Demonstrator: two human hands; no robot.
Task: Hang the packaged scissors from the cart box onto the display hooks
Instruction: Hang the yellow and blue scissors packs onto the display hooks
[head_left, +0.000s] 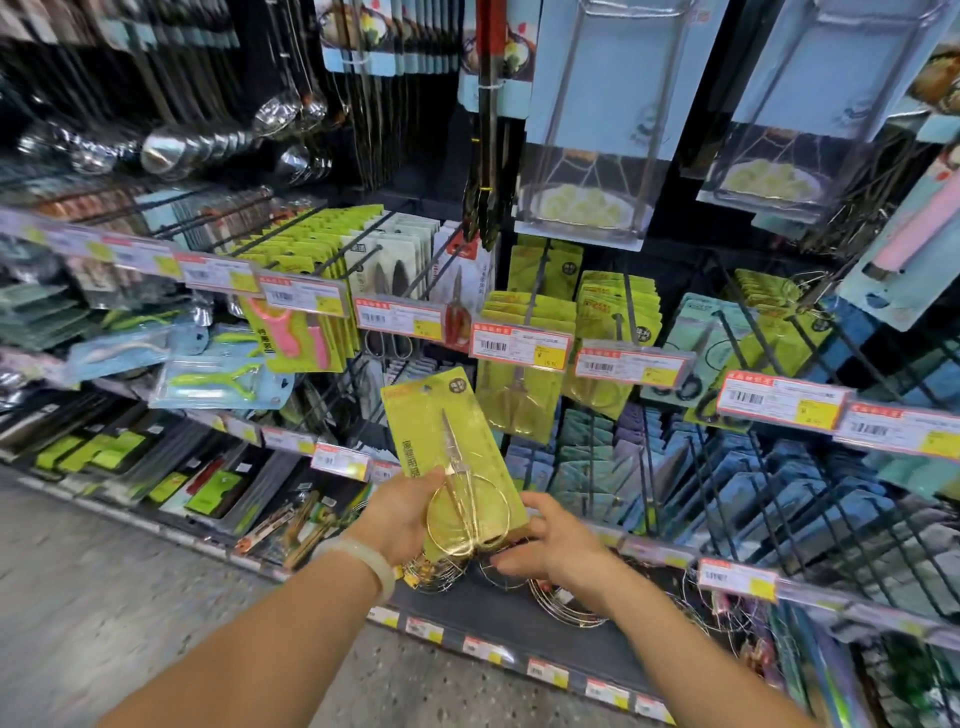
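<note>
My left hand (397, 514) grips a packaged pair of scissors (447, 447): gold scissors on a yellow-green card, held upright and tilted left in front of the display. My right hand (545, 545) touches the card's lower right corner with loosely curled fingers. Matching yellow-green scissor packs (524, 364) hang on a display hook (535, 291) just above and right of the held pack, behind a price label (519, 347). The cart box is out of view.
More hooks of yellow-green packs (613, 317) hang to the right, peelers (291, 332) and other scissors (457, 306) to the left. Blue packs (727, 467) fill the lower right hooks. Loose wire rings (566, 603) lie on the shelf below my hands. Grey floor (104, 597) lies at the left.
</note>
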